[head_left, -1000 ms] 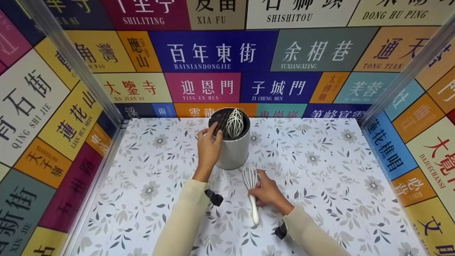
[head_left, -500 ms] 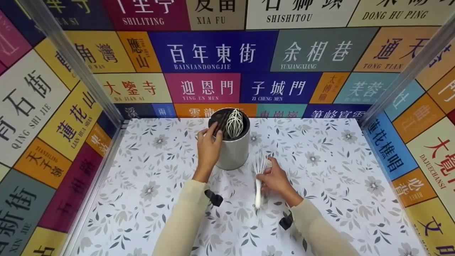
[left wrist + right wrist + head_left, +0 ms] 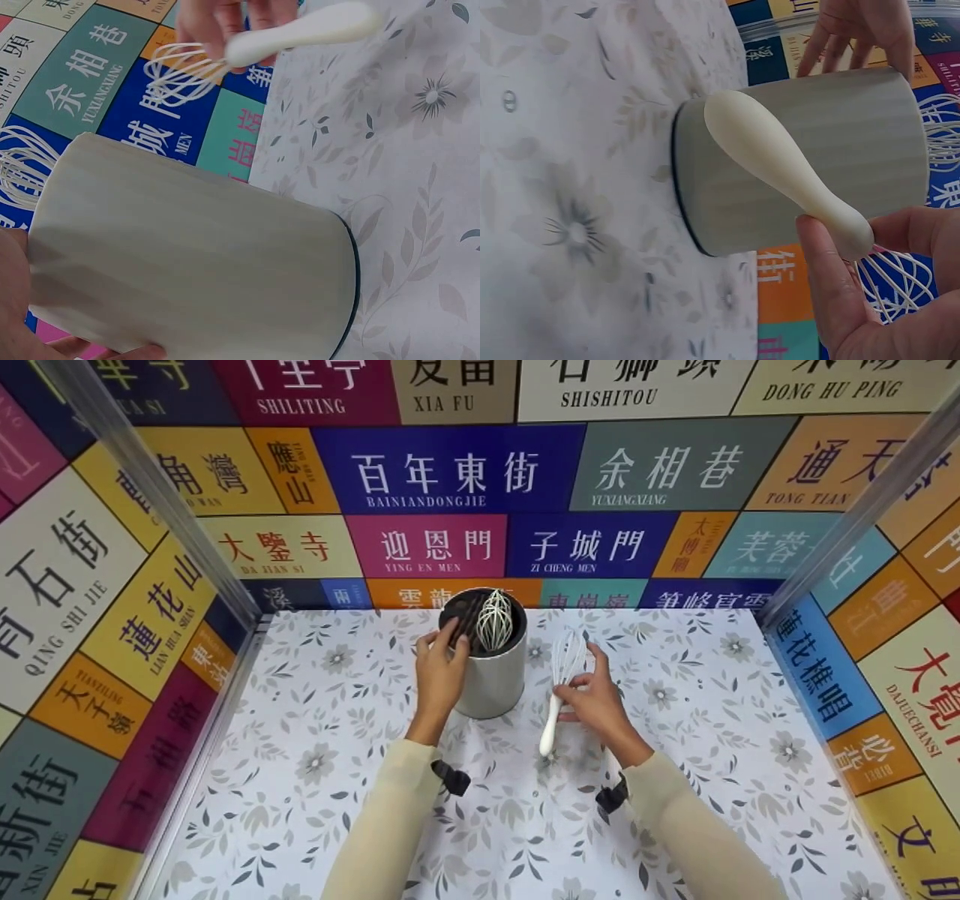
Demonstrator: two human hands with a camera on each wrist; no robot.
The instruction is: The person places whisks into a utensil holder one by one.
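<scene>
A light grey utensil holder [image 3: 493,682] with a dark inside stands upright on the table, also large in the left wrist view [image 3: 195,240]. One whisk [image 3: 495,622] sits in it, wire head up, beside a dark slotted part I cannot identify. My left hand [image 3: 441,671] grips the holder's left rim, its fingers along the side in the left wrist view. To the right of the holder, my right hand [image 3: 600,701] pinches a second whisk [image 3: 550,727] where the white handle meets the wires. That whisk is above the table, tilted, wires up and handle [image 3: 769,146] pointing down.
White cloth with grey flowers and leaves covers the table [image 3: 337,810]. Colourful sign-printed panels [image 3: 450,469] stand at the back and both sides, with clear corner strips [image 3: 862,502] between them. Each wrist bears a black strap mount [image 3: 452,778].
My right hand has carried its whisk up and away, slightly to the right, from in front of the holder to beside it. The left hand and holder have stayed put.
</scene>
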